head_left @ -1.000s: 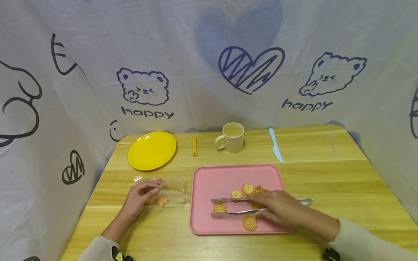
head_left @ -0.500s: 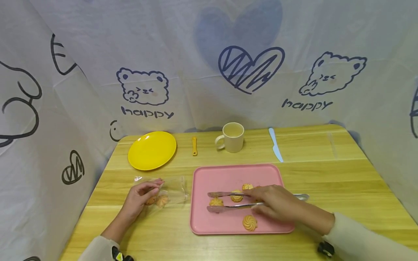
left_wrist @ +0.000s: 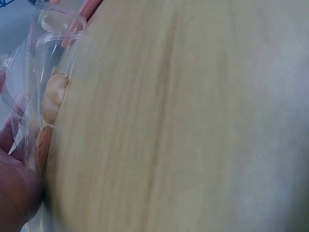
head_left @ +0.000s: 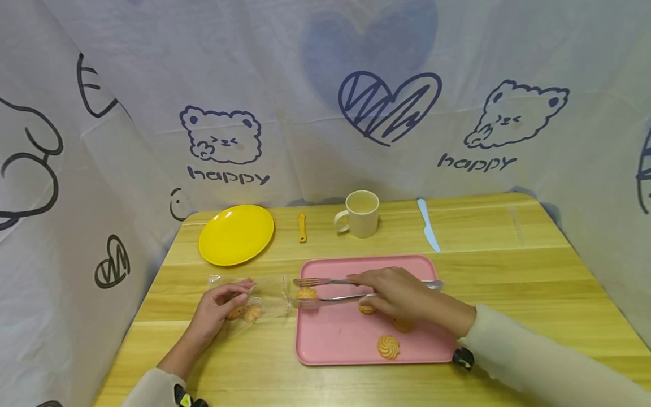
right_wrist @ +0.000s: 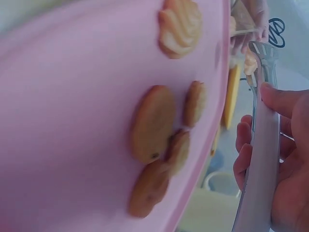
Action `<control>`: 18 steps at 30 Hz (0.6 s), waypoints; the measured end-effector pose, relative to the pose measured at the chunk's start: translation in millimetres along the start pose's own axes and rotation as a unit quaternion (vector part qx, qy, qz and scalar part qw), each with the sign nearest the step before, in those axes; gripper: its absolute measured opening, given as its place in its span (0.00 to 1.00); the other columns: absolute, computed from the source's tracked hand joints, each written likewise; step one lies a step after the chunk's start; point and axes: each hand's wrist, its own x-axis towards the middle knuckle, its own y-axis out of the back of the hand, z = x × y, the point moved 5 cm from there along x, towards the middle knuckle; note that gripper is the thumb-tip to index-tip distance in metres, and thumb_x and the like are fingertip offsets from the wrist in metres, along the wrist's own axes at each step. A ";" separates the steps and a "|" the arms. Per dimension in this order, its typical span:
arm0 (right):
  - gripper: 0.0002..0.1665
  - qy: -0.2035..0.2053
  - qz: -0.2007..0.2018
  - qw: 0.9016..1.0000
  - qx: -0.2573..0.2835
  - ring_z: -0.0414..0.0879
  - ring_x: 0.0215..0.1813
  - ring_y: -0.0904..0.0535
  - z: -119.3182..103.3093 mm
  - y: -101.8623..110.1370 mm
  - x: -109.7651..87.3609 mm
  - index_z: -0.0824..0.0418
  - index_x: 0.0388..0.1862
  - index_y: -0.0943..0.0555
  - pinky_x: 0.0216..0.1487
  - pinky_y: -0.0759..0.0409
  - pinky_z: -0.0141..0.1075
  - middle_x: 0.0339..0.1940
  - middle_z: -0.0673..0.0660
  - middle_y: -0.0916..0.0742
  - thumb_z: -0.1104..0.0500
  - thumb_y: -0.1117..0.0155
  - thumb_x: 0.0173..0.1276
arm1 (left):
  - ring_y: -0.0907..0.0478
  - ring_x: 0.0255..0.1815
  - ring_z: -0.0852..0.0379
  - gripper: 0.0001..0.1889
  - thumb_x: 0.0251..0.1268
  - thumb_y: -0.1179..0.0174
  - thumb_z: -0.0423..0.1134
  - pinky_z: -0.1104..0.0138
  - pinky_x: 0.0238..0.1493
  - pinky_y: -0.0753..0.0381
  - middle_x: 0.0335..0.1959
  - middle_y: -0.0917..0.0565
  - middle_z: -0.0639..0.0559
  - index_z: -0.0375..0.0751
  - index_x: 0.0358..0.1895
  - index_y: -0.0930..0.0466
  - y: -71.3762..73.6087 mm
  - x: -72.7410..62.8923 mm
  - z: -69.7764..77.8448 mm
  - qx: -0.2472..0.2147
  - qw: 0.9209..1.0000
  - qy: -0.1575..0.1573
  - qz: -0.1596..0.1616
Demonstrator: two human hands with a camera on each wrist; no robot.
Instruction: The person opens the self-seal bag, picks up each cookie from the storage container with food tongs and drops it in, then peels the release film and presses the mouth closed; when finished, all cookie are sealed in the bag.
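Note:
My left hand point(head_left: 220, 310) holds a clear plastic bag point(head_left: 272, 291) at the left of the tray, and cookies point(head_left: 252, 313) lie inside it. My right hand point(head_left: 399, 291) grips metal tongs point(head_left: 335, 281) over the pink tray point(head_left: 333, 347). A cookie point(head_left: 307, 293) sits between the tong tips, which reach the tray's left rim beside the bag's mouth. Below the tongs, a swirled cookie point(head_left: 389, 347) lies on the tray near its front edge. Several cookies point(right_wrist: 153, 124) show on the tray in the right wrist view; my right hand partly hides them in the head view.
Along the back of the table stand a yellow plate point(head_left: 236, 235), a small orange handle-like piece point(head_left: 302, 228), a cream mug point(head_left: 363, 215) and a light blue plastic knife point(head_left: 428, 226). White cloth point(head_left: 305, 141) with drawings hangs behind the table.
My right hand has moved left and away from me with the tongs. A cookie at their tips has come from the tray's middle left to its left rim. The left hand stays put.

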 end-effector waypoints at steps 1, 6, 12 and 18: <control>0.30 0.001 -0.002 1.000 -0.002 0.47 0.61 0.16 -1.9 -0.1 5.0 0.55 0.73 0.24 0.60 0.17 0.48 0.66 0.53 0.15 0.49 0.35 0.77 | 0.22 0.67 0.60 0.09 0.73 0.40 0.25 0.75 0.66 0.26 0.59 0.14 0.40 0.18 0.48 0.19 0.0 0.0 0.0 0.000 1.000 0.000 0.000; 0.30 0.004 -0.016 1.000 -0.010 0.48 0.66 0.19 -10.6 -2.3 27.2 0.53 0.74 0.24 0.65 0.19 0.48 0.68 0.54 0.17 0.48 0.36 0.77 | 0.22 0.67 0.61 0.09 0.73 0.39 0.25 0.75 0.66 0.26 0.58 0.14 0.41 0.18 0.48 0.19 -0.1 0.1 -0.6 0.003 1.000 0.003 0.001; 0.29 0.018 -0.022 0.999 -0.025 0.48 0.68 0.20 -19.3 -6.0 45.7 0.53 0.74 0.24 0.68 0.21 0.48 0.68 0.52 0.17 0.48 0.37 0.77 | 0.21 0.66 0.62 0.10 0.73 0.39 0.26 0.75 0.64 0.24 0.58 0.13 0.42 0.17 0.48 0.20 0.5 0.2 -1.8 0.007 1.000 0.003 0.002; 0.29 0.025 -0.027 0.999 -0.038 0.47 0.68 0.20 -23.6 -13.2 56.7 0.53 0.74 0.24 0.68 0.22 0.47 0.67 0.52 0.16 0.48 0.36 0.77 | 0.21 0.66 0.61 0.09 0.73 0.40 0.26 0.74 0.64 0.23 0.58 0.13 0.42 0.18 0.48 0.19 0.4 0.3 -1.6 0.004 1.000 0.001 -0.002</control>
